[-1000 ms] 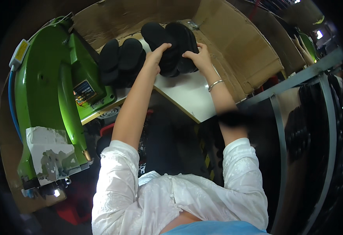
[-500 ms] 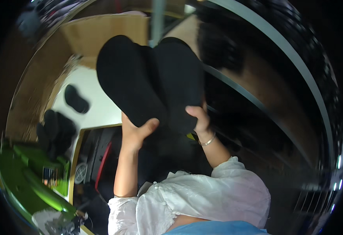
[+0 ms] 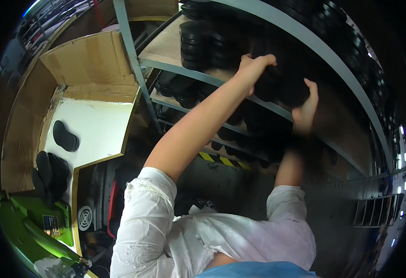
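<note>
Head view: both bare hands reach over the front edge of the upper shelf, where a dark pile of black soles sits between them. The left hand is at the pile's left side, its thumb over the soles; how firmly it grips I cannot tell. The right hand is at the pile's right side, thumb and forefinger well spread; whether it bears any weight is too dark to tell. I also cannot tell if the pile rests on the board.

Toward the left end of the same shelf stand stacked black soles, near its front edge. Lower shelves below carry more dark soles.

Off to the left, a single sole lies on the white table, near the left edge and well apart from the front right corner. A cluster of soles is at the near left corner, just beside a green machine. Cardboard walls the table's far and left edges, and a yellow-and-black strip runs beneath the shelving
</note>
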`<state>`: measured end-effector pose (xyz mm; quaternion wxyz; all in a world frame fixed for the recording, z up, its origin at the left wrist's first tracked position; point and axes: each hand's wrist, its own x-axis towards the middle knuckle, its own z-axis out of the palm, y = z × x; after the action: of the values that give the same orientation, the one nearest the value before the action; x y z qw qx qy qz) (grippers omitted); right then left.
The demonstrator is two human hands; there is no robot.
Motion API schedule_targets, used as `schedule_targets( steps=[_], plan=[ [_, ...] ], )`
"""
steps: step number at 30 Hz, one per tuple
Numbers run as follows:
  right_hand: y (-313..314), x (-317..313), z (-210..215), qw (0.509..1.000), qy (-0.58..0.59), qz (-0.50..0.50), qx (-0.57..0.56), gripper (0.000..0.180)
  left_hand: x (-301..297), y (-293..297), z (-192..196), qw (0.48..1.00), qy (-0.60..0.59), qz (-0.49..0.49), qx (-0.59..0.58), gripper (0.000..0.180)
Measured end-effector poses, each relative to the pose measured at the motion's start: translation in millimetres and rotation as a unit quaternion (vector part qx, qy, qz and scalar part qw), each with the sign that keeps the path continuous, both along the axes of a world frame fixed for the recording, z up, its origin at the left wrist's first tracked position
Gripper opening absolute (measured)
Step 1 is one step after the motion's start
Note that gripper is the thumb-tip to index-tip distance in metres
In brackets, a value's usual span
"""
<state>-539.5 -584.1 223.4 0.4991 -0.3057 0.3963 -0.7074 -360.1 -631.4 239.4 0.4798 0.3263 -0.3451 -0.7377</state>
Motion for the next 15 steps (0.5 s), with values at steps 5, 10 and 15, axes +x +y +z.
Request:
schedule_targets(
  steps=[5, 10, 15],
  plan=[
    [-47.4, 7.0, -22.4, 0.997, 0.021, 0.062, 0.045, 0.036, 3.7, -22.0, -22.0, 0.997, 0.046, 0.037, 0.049, 0.038],
    [-51.4, 14.0, -32.1, 0.999, 0.003, 0.047, 0.02, 0.038, 11.3, 1.8, -23.1, 0.994, -0.012, 0.105, -0.033, 0.062],
    [-23.8, 54.6, -22.2, 0.907, 0.205, -0.351, -0.108, 0.05, 95.5, 101.3, -53.9, 0.957, -0.071, -0.01, -0.28, 0.056]
  ],
)
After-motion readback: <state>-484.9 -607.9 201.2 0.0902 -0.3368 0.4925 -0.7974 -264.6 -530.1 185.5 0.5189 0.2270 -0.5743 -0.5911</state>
